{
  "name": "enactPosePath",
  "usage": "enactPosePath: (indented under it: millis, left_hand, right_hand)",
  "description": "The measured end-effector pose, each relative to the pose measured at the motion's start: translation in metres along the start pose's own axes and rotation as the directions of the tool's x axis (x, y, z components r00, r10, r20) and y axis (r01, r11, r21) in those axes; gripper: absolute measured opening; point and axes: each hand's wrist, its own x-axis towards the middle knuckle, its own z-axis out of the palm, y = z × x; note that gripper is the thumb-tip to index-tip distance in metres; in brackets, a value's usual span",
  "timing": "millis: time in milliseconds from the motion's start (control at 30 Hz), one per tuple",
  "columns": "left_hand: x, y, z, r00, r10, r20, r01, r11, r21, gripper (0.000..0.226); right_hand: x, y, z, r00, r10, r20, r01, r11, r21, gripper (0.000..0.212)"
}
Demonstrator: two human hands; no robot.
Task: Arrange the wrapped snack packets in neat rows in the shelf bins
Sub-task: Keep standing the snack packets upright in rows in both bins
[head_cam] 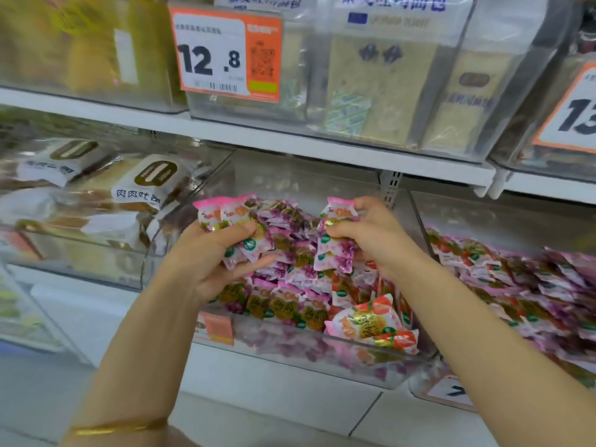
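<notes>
Two hands over clear bin (322,353): left hand (206,262) grips pink packet bunch (238,227); right hand (371,240) pinches packet stack (333,243).

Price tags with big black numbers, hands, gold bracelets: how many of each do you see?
Price tags with big black numbers: 3, the 12.8 tag, the 13 tag, the 7 tag
Hands: 2, left hand, right hand, both gripping snack packets
Gold bracelet: 1
Total: 6

One wide-angle view from the head, forward and slightly downward, close before the clear shelf bins (322,362).
</notes>
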Motion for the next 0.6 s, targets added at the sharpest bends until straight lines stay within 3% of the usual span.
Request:
enactPosePath:
  millis: [67, 233, 333, 433, 600]
  left_hand:
    - [-0.001, 0.002, -0.007, 1.000, 0.005, -0.001, -0.005, 1.000, -0.014, 0.014]
    - [-0.002, 0.007, -0.015, 0.998, 0.058, -0.009, -0.058, 0.996, -0.071, 0.015]
    - [-0.002, 0.006, -0.015, 0.998, 0.068, -0.014, -0.069, 0.994, -0.079, 0.015]
    - [-0.001, 0.004, -0.013, 0.997, 0.070, -0.010, -0.071, 0.995, -0.072, 0.018]
    - [0.001, 0.004, -0.015, 0.997, 0.066, -0.031, -0.068, 0.996, -0.054, 0.020]
  right_hand:
    - [-0.002, 0.002, 0.011, 1.000, -0.014, 0.013, 0.015, 0.996, -0.089, 0.053]
    - [-0.011, 0.005, 0.039, 0.996, -0.023, 0.092, 0.043, 0.975, -0.216, 0.046]
    - [-0.018, 0.006, 0.058, 0.990, 0.028, 0.140, -0.004, 0.986, -0.169, 0.058]
    - [-0.026, 0.006, 0.072, 0.963, 0.071, 0.259, -0.033, 0.988, -0.150, 0.053]
    - [-0.030, 0.005, 0.066, 0.938, -0.089, 0.334, 0.244, 0.857, -0.455, 0.035]
